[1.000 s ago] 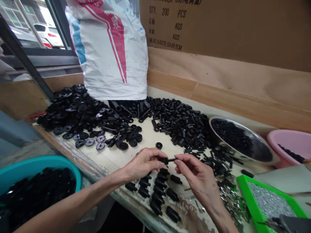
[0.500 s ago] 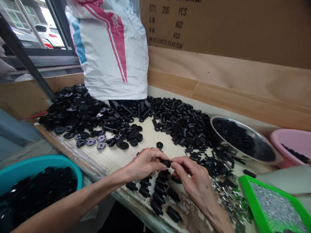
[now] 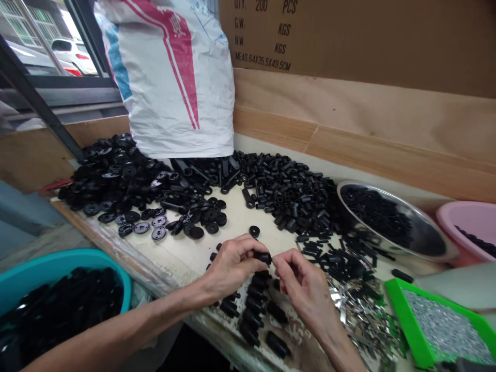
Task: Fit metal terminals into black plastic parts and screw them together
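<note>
While a woven sack (image 3: 166,88) leans behind, the paint-worn counter (image 3: 232,212) carries heaps of black plastic parts (image 3: 287,191), with a steel bowl (image 3: 426,240) to the right. Above laid-out rows, the left hand (image 3: 232,266) has a firm grip on a black plastic cylinder (image 3: 262,257); the right hand (image 3: 304,289) holds a narrow grip at its end, closer than a second ago, the thread now hidden.
</note>
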Available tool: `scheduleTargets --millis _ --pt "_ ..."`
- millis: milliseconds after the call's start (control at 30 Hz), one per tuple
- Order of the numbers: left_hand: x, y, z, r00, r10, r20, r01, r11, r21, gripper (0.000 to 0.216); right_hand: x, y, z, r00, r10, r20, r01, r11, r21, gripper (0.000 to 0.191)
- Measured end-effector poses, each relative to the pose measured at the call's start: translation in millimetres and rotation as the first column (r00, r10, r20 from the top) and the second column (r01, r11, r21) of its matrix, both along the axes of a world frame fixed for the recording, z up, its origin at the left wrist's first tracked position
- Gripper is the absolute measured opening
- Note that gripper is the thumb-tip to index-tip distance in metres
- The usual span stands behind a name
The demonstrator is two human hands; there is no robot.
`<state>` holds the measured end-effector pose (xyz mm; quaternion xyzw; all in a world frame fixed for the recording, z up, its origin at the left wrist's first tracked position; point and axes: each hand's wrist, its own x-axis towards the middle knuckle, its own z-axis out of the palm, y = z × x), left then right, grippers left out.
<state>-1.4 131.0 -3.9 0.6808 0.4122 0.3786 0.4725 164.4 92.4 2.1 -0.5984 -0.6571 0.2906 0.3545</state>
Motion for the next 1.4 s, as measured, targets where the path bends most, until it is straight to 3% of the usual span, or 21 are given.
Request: scheduleTargets --millis 267,333,467,567,633,733,833,933,1000,1267,1333,1400 --pt "3.6 -4.7 1.2 0.996 0.022 -0.09 -0.02 0.999 0.025 0.017 -4.9 -5.5 -5.4 0.996 -0.043 0.074 0.04 0.998 0.04 0.028" --pt "3.0 -3.8 1.3 0.993 -0.023 -0.115 0.023 1.0 -0.003 0.018 -3.4 -4.4 -6.7 0.996 -0.016 0.092 0.011 0.999 0.049 0.027" --pt "0.2 1.4 5.0 0.98 -0.2 0.012 0.197 0.951 -0.237 0.02 3.1 -3.5 -5.0 0.993 0.078 0.091 -0.085 0.993 0.077 0.023" --pt "-0.6 2.4 8.4 0.977 -0.2 0.074 0.213 0.91 -0.356 0.022 6.5 -5.3 -3.2 0.988 0.098 0.117 -0.114 0.984 0.135 0.022" --pt "0.3 0.3 8.9 0.989 -0.147 0.023 0.148 0.945 -0.291 0.019 6.8 -6.8 -3.6 0.988 0.068 0.136 -0.087 0.986 0.145 0.023" --pt "3.1 -5.5 7.4 0.996 -0.044 -0.075 0.04 0.998 -0.056 0.013 5.1 -7.6 -7.6 0.994 0.008 0.107 -0.019 0.995 0.1 0.028" --pt "6.2 -10.1 5.5 0.99 -0.015 -0.141 0.035 0.989 0.147 0.015 3.3 -6.9 -15.0 1.0 -0.007 -0.024 0.007 1.0 -0.003 0.033" --pt "7.6 -10.5 5.9 0.984 -0.011 -0.179 0.059 0.961 0.269 0.022 2.7 -6.0 -20.9 0.992 -0.015 -0.122 0.003 0.995 -0.099 0.036" --pt "6.2 -8.0 8.5 0.977 -0.007 -0.214 0.064 0.962 0.265 0.023 2.8 -5.8 -21.3 0.991 -0.009 -0.132 -0.006 0.993 -0.114 0.036" --pt "-6.4 6.2 21.8 0.943 -0.216 -0.252 0.203 0.976 -0.077 0.017 1.8 -6.1 -10.5 0.995 0.039 0.096 -0.047 0.996 0.079 0.029" --pt "-6.4 3.3 19.6 0.944 -0.197 -0.265 0.186 0.98 -0.066 0.014 0.7 -6.1 -12.6 0.996 0.05 0.073 -0.056 0.996 0.075 0.03" --pt "-4.8 -2.1 14.8 0.949 -0.148 -0.279 0.165 0.986 0.036 0.013 0.3 -6.1 -16.8 0.999 0.043 -0.018 -0.043 0.999 0.023 0.033"
